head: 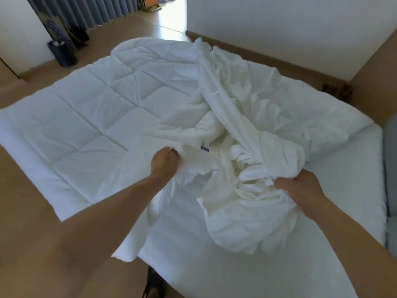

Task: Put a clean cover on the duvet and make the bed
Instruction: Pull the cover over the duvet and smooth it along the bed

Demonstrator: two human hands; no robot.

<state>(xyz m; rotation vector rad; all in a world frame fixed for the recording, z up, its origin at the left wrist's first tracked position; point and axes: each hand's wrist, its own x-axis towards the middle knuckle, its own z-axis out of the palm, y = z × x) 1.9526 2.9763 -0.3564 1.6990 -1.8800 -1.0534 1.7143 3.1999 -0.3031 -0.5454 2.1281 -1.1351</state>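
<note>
A white quilted duvet [86, 112] lies spread flat, partly on the bed and partly over the wooden floor at the left. A crumpled off-white duvet cover [242, 117] is heaped over the duvet's right half, with a small dark label near its middle. My left hand [164, 162] grips a fold of the cover near that label. My right hand [300, 190] grips a bunched wad of the same cover at the lower right. The white mattress [333, 160] shows beneath, on the right.
Wooden floor [25, 168] surrounds the bed on the left. A dark bin [62, 53] stands by the grey curtain [86, 11] at the back left. A white wall and a wooden ledge [279, 59] run along the back right. A grey edge [391, 158] borders the mattress at the right.
</note>
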